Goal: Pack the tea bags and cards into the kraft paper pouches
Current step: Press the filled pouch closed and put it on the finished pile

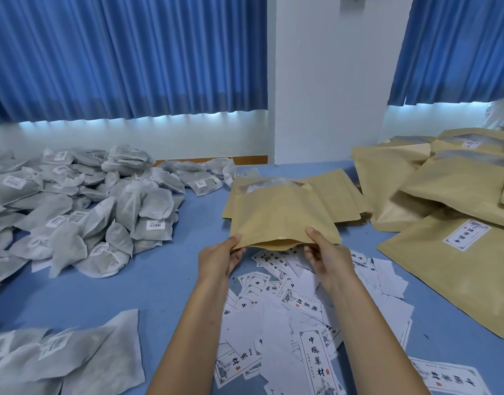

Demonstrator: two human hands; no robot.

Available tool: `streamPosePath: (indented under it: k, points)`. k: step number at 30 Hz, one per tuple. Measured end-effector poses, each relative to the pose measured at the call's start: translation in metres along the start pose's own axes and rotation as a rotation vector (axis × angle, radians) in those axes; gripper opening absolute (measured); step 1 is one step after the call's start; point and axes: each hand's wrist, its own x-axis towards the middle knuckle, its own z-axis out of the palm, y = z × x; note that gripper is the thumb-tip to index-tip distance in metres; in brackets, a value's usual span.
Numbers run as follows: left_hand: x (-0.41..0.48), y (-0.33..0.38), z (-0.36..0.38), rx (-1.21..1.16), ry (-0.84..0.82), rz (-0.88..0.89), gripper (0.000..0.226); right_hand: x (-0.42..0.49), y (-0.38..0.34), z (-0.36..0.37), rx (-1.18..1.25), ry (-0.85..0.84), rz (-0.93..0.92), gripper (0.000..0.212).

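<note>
Both hands grasp one kraft pouch (279,212) by its near edge. The left hand (220,259) pinches the left corner and the right hand (327,258) the right corner, thumbs on top and fingers curled beneath. The pouch is lifted off the blue surface (165,280) and tilts away from the person. Its near edge bows slightly apart, and a clear, glossy window strip runs across its far end.

Left of the pouch, a bare lane of surface separates it from the heap of tea bags (88,206). These are soft, grey, crumpled mesh pillows, some with white barcode labels. The lane widens toward the person, beside the left forearm.

Directly below and nearer than the pouch, flat white cards (287,309) with black characters lie scattered and overlapping. Just behind the pouch sits a stack of flat empty pouches (342,195) in matte tan paper with crisp edges. To its right, across a narrow strip of surface, filled pouches (444,201) lie overlapping, one with a white label.

Beyond the pouch, the far edge of the surface meets a white wall under pleated blue curtains (125,52).
</note>
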Motion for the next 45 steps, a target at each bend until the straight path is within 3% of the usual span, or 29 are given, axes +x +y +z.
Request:
streamPosePath:
  k: [6,11,22,29,35,41,45]
  points:
    - [-0.002,-0.002,0.002,0.007,0.010,0.014,0.015,-0.001,0.006,0.005,-0.086,-0.018,-0.017,0.017]
    - [-0.004,-0.003,0.005,0.018,0.012,0.013,0.015,-0.005,0.014,0.013,0.032,-0.044,0.023,0.016]
    - [-0.011,-0.005,0.012,0.139,-0.008,0.063,0.018,-0.006,0.017,0.016,0.033,-0.056,0.096,0.016]
    - [-0.011,-0.007,0.011,0.285,-0.127,-0.009,0.017,-0.004,0.021,0.015,-0.050,-0.074,0.040,0.012]
    - [-0.016,-0.013,0.016,0.311,-0.260,-0.051,0.014,-0.012,0.026,0.022,-0.126,-0.184,0.058,0.010]
    - [-0.018,-0.017,0.021,0.376,-0.212,0.037,0.015,-0.009,0.026,0.019,-0.135,-0.184,0.031,0.007]
    - [-0.020,-0.014,0.020,0.347,-0.204,0.030,0.015,-0.012,0.031,0.022,-0.212,-0.236,0.051,0.020]
